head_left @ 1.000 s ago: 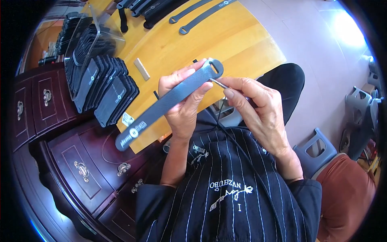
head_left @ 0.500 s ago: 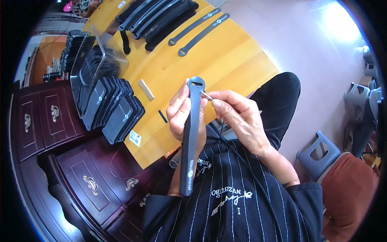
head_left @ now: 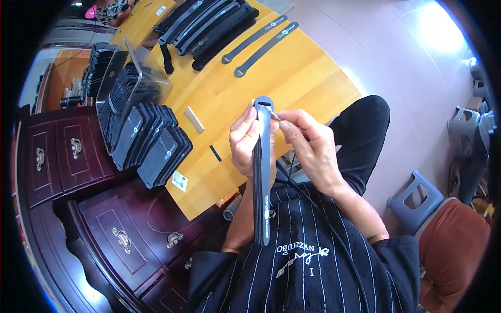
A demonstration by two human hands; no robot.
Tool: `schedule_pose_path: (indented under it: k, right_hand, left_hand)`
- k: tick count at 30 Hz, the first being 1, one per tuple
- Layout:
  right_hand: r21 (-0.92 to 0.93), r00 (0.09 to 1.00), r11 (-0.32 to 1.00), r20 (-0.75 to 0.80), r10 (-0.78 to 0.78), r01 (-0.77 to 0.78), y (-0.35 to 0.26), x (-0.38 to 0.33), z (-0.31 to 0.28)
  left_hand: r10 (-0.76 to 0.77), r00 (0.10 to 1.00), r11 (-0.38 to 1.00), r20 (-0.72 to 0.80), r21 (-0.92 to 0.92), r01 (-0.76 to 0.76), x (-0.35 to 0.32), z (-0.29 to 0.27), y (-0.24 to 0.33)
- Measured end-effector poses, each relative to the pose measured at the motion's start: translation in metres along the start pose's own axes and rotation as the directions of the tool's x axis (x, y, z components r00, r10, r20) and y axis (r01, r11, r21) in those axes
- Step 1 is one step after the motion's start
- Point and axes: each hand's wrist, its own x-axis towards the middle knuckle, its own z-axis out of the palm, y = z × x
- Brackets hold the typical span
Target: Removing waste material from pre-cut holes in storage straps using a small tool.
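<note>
My left hand (head_left: 243, 142) is closed round a bundle of long black straps (head_left: 265, 172), held upright in front of my chest. The front strap has a rounded upper end with a slot cut through it, and pale print near its lower end. In my right hand (head_left: 313, 148), thumb and forefinger pinch a thin metal-tipped tool (head_left: 275, 115). Its tip meets the strap's edge just below the slot; whether it presses in I cannot tell. Two single straps, the nearer strap (head_left: 267, 48) and the farther strap (head_left: 254, 39), lie on the yellow wooden table (head_left: 302, 73).
Piles of black straps (head_left: 201, 26) lie at the table's far side. Stacks of flat black pieces (head_left: 166, 151) stand left, beside a clear plastic box (head_left: 136, 68). A wooden strip (head_left: 194, 120) and a short black strip (head_left: 215, 153) lie nearer. A dark red cabinet (head_left: 117, 229) borders the left.
The strap bundle has swung to the right and hangs straighter, my left hand moving with it. The tool tip stays close below the slot. The whole view has shifted slightly.
</note>
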Motion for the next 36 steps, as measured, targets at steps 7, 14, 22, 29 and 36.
schedule_pose_path:
  k: [7, 14, 22, 29, 36]
  right_hand:
    - [-0.394, 0.975, 0.903, -0.065, -0.214, 0.172, -0.01, 0.003, -0.009]
    - [-0.678, 0.918, 0.649, 0.097, -0.384, 0.343, -0.005, 0.016, -0.023]
    - [-0.428, 0.976, 0.882, 0.176, -0.132, 0.196, -0.017, 0.026, -0.04]
    - [-0.453, 0.941, 0.836, 0.272, -0.202, 0.31, -0.016, 0.017, -0.051]
    - [-0.589, 0.941, 0.742, 0.289, -0.177, 0.32, -0.03, 0.009, -0.057]
  left_hand:
    - [-0.007, 0.999, 1.0, 0.043, -0.02, 0.008, -0.001, 0.001, -0.004]
    - [0.054, 0.994, 0.997, 0.091, 0.041, -0.058, 0.001, -0.002, -0.003]
    - [-0.508, 0.837, 0.736, 0.203, -0.403, 0.545, -0.004, -0.014, 0.001]
    - [-0.585, 0.68, 0.377, 0.441, -0.595, 0.71, 0.01, -0.009, 0.007]
    - [-0.638, 0.636, 0.314, 0.434, -0.607, 0.73, 0.009, 0.006, 0.022]
